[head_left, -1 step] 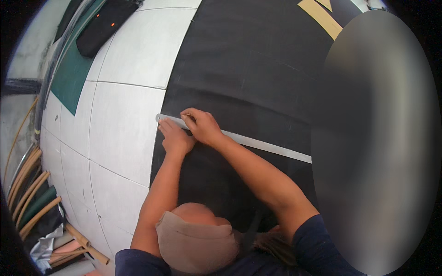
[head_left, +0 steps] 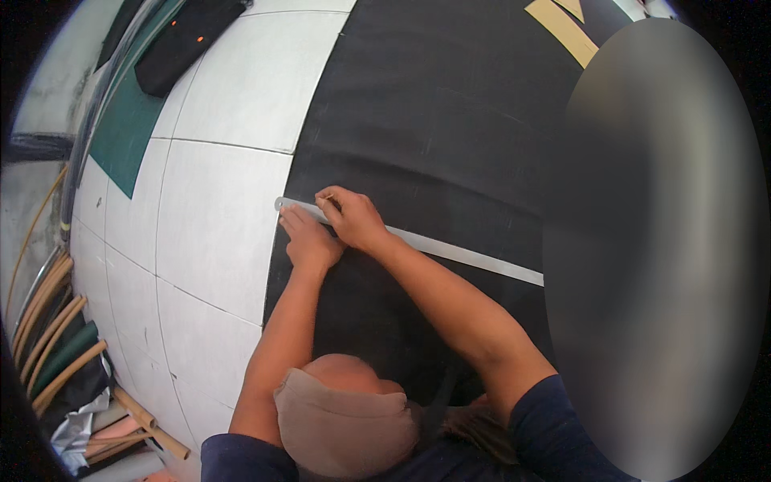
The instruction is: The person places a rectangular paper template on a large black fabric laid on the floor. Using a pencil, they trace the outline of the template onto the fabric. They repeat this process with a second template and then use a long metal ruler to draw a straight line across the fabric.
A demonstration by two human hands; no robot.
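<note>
A long flat metal ruler (head_left: 466, 256) lies across a large sheet of black material (head_left: 418, 104), its rounded end at the sheet's left edge. My left hand (head_left: 312, 241) rests on the ruler near that end, fingers stretched out and pressing down on it. Just to its right, my right hand (head_left: 353, 218) is closed in a pinch above the ruler. A small thin pale tip shows between its thumb and forefinger; what it belongs to is hidden by the fingers. The wrists are close together, the right one slightly farther forward.
White panels (head_left: 225, 217) with dark seams extend left of the black sheet. A green sheet (head_left: 124, 153) and a black object with orange lights (head_left: 189, 48) lie at the far left. Several cardboard tubes (head_left: 68, 373) stand at the lower left. Tan strips (head_left: 562, 32) lie at the far right.
</note>
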